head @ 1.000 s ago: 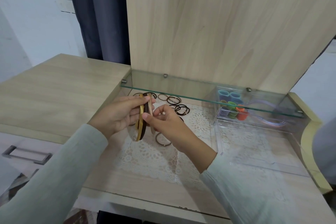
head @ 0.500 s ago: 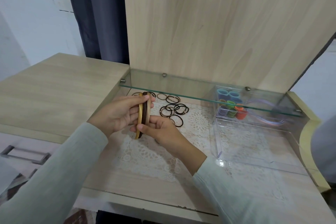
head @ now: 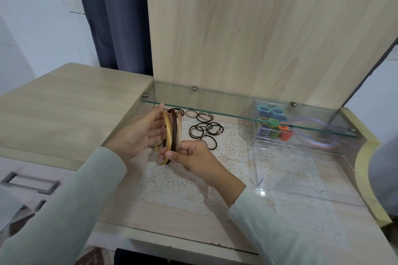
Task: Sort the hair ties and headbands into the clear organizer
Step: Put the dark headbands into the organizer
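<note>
Your right hand (head: 193,158) fingers (head: 185,148) clamped on the lower ends of three upright headbands (head: 173,133), your left hand (head: 139,136) fingers straight against their side, hair ties (head: 205,129) on the desk (head: 172,218) behind, clear organizer (head: 258,170) to the right

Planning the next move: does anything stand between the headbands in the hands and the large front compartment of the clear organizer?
Nothing visible does. Between the headbands and the clear organizer lies only flat lace mat. The glass shelf overhangs just the rear compartments; the loose hair ties lie farther back, off the path.
</note>
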Demonstrator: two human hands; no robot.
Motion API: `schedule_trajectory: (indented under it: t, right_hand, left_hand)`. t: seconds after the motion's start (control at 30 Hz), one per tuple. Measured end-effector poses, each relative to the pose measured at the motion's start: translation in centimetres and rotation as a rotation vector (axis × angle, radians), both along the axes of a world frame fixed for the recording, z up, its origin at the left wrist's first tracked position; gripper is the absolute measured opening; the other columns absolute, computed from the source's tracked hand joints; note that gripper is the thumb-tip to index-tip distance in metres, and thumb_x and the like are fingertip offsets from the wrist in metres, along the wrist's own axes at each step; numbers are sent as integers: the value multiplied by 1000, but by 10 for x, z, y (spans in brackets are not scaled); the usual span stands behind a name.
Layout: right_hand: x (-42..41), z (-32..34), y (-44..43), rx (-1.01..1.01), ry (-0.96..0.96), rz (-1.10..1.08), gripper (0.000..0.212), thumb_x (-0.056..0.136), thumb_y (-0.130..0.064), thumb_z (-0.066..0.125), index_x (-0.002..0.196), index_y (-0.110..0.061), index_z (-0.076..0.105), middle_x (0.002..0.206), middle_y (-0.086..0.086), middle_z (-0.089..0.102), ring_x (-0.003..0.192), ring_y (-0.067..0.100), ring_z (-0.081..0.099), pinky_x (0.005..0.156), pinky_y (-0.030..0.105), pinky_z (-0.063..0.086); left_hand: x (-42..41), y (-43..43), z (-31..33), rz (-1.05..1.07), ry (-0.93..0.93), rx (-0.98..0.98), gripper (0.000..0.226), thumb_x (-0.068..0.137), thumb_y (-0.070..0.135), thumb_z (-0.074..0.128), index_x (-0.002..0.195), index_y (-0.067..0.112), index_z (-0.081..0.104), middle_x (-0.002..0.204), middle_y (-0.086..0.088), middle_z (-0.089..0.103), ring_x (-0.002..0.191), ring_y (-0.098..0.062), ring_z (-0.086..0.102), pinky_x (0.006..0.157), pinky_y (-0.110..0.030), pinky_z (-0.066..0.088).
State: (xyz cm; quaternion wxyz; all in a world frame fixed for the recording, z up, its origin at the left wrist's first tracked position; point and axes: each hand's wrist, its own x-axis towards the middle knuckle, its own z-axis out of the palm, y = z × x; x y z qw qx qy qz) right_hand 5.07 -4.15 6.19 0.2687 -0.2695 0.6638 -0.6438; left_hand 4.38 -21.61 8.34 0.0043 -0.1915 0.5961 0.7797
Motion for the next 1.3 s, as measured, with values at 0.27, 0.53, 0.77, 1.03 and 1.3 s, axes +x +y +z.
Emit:
schedule_trajectory:
  t: [0.27, 0.53, 0.77, 1.03, 1.3]
  right_hand:
    - [5, 10, 4, -16, -43, 31, 30, 95, 10, 47, 121, 22, 50, 103, 19, 60, 40, -8, 52, 45, 3, 40]
    - [-1, 2, 10, -4, -43, 46, 27, 93, 11, 50, 117, 23, 53, 80, 1, 68, 43, -8, 54, 48, 3, 40]
    - [-2, 0, 13, -8, -17, 60, 28, 94, 9, 49, 118, 22, 53, 107, 25, 60, 47, -9, 55, 52, 3, 41]
    - [-11, -8, 22, 36, 28, 20, 15, 92, -9, 62, 104, -7, 71, 100, 11, 73, 103, 45, 62, 96, 45, 44]
    - [-26, 2, 57, -55, -60, -26, 16, 93, -5, 57, 105, -5, 67, 97, 10, 72, 95, 19, 68, 88, 26, 52]
  left_hand:
    - [-7, 2, -51, 282, 101, -368, 33, 88, 4, 62, 116, 18, 51, 107, 0, 60, 99, -17, 60, 80, -30, 49]
    - [-30, -2, -74, 39, 157, -602, 19, 84, 15, 72, 102, 14, 67, 87, 1, 74, 86, -18, 71, 74, -32, 54]
    - [-35, 2, -78, 41, 167, -678, 5, 87, 11, 69, 93, 12, 70, 82, -4, 74, 78, -19, 70, 74, -39, 57]
    - [-20, 21, -53, 37, 223, -637, 31, 99, -4, 45, 75, 14, 53, 68, 0, 57, 48, 5, 56, 49, -7, 41]
    - [-17, 19, -46, -90, 194, -460, 19, 105, 11, 39, 99, 8, 57, 81, -6, 65, 66, -16, 61, 66, -26, 52]
